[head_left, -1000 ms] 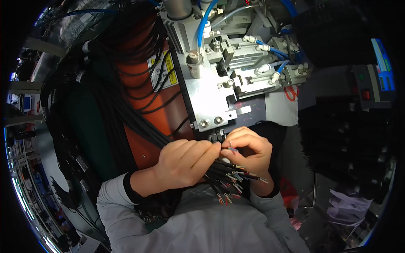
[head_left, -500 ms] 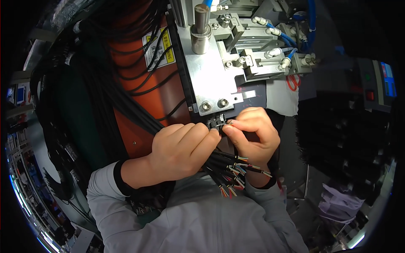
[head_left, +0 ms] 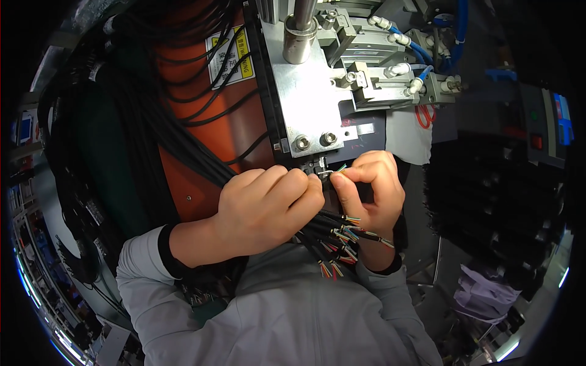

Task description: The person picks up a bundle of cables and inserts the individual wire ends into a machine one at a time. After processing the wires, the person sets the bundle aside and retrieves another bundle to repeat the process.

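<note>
My left hand point(head_left: 262, 210) is closed, knuckles up, with its thumb and forefinger tips against a small black holder point(head_left: 314, 166) below a metal plate. What those fingers grip is hidden beneath them. Beside it, my right hand point(head_left: 372, 195) pinches thin coloured wires point(head_left: 340, 170) between thumb and forefinger. A pale wire reaches from that pinch toward the holder and the left fingertips. Below both hands, a bundle of black cables point(head_left: 317, 238) fans out, its ends stripped to several coloured cores.
The bright metal plate point(head_left: 305, 104) with bolts and a post stands just ahead of my hands. Pneumatic cylinders point(head_left: 384, 91) with blue hoses lie to its right. Black cables point(head_left: 189, 152) cross an orange panel point(head_left: 195, 177) on the left. A grey cloth point(head_left: 409, 137) hangs at right.
The coloured wires now stick up out of my right fingertips, and more pale wire shows between the hands. Both hands stay close to the black holder. The view has shifted slightly.
</note>
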A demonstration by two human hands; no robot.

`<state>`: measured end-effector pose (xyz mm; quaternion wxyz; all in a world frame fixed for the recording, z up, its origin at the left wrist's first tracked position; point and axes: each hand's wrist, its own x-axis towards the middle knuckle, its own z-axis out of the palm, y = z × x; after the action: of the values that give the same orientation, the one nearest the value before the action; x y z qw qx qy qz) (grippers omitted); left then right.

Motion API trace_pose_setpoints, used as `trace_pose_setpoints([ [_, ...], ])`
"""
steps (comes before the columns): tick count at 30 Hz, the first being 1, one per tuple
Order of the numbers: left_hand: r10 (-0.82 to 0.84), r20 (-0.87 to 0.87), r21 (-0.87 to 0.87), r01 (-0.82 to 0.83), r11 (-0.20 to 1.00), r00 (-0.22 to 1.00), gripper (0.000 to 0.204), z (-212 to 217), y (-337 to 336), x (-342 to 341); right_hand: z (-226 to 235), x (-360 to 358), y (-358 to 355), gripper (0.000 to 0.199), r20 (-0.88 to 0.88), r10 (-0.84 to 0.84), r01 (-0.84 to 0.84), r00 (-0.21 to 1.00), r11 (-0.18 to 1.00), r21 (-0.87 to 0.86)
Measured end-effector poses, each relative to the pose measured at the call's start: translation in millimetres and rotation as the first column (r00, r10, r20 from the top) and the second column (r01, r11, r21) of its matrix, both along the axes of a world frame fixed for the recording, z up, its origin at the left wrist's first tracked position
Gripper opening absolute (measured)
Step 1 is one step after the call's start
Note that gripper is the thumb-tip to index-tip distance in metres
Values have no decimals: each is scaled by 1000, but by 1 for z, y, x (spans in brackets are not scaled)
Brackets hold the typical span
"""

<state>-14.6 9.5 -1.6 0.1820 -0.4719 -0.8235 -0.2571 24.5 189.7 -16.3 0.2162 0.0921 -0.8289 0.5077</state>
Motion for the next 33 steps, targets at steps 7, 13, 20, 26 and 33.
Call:
trace_pose_setpoints([
  [7, 33, -43, 28, -31, 999, 999, 27, 2, 3, 3, 15, 3, 18, 11, 465, 389, -38, 795, 798, -602],
  [13, 7, -28, -124, -10, 992, 1000, 29, -3, 2, 6, -8, -5, 7, 9, 268, 21, 11, 963, 993, -115],
  [20, 119, -70, -278, -134, 951, 990, 20, -1, 6, 10, -13, -10, -1, 7, 106, -31, 13, 994, 986, 168],
  [26, 139, -89, -279, -159, 947, 986, 16, -1, 8, 9, -26, -12, -5, 8, 8, -80, 79, 997, 989, 124],
  [33, 109, -85, -209, -124, 970, 990, 16, -2, 8, 1, -41, -1, -5, 8, 563, 80, 283, 823, 800, -528],
])
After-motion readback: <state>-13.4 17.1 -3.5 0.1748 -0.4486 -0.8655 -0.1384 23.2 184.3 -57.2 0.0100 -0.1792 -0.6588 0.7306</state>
